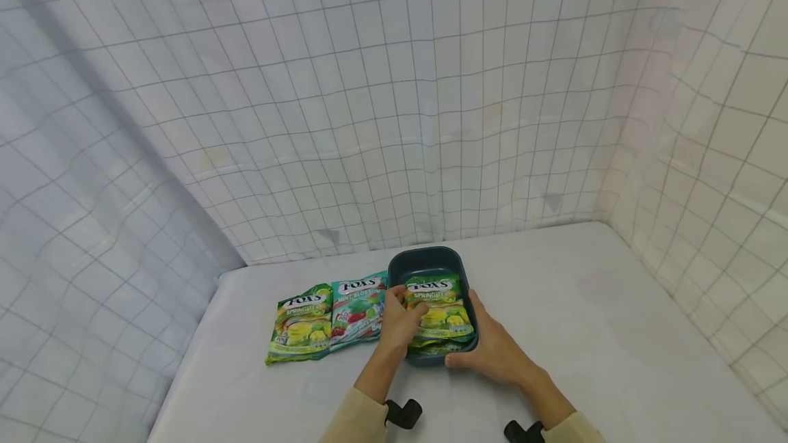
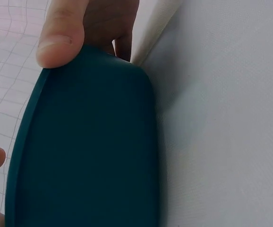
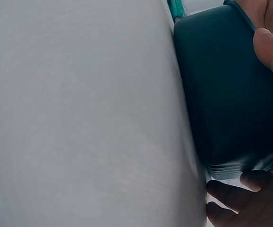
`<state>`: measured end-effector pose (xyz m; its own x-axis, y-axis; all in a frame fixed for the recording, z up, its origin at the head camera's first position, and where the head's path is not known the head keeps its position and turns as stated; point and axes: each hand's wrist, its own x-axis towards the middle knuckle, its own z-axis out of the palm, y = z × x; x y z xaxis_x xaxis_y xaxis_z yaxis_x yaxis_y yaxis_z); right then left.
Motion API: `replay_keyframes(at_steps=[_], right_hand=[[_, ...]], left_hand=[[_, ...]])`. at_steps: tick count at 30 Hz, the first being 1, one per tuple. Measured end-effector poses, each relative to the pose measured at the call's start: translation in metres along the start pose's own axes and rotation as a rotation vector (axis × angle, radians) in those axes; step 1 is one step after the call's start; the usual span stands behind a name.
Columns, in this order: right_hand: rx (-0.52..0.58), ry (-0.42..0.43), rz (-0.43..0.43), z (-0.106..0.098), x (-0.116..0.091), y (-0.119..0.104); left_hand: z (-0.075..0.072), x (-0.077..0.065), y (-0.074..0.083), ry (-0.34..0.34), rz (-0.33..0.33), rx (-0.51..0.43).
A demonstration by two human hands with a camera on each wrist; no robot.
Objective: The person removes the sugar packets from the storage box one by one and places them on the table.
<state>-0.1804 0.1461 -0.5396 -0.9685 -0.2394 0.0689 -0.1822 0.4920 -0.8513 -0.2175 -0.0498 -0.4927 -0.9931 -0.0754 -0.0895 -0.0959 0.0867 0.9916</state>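
Observation:
A dark teal plastic container stands on the white table, its near end toward me. Inside lies a green and yellow Fox's Spring Tea candy bag, over another green bag that shows at the near end. My left hand is at the container's left rim, thumb and fingers spread over the upper bag's left edge. With my right hand I grip the near right corner, thumb on the near rim and fingers along the right side. The right wrist view shows those fingers against the outer wall.
Left of the container lie a turquoise Fox's Mint Blossom bag and, beside it, another green Spring Tea bag. White gridded sheeting hangs behind the table's far edge and at both sides. The white tabletop extends to the right.

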Motion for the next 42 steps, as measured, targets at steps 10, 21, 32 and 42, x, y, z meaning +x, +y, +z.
replay_keyframes(at_steps=[10,21,32,42], right_hand=[[-0.007,-0.008,0.009,0.001,-0.002,0.001],[-0.013,-0.008,0.015,0.0,-0.003,0.0],[-0.028,0.008,0.026,0.001,-0.001,0.001],[-0.018,0.004,0.017,0.0,0.0,0.0]], left_hand=[[-0.005,-0.001,0.002,-0.099,-0.029,0.188],[-0.007,0.001,0.001,-0.133,-0.01,0.182],[-0.009,0.008,-0.002,-0.154,0.017,0.162],[-0.009,0.012,-0.001,-0.206,0.017,0.249]])
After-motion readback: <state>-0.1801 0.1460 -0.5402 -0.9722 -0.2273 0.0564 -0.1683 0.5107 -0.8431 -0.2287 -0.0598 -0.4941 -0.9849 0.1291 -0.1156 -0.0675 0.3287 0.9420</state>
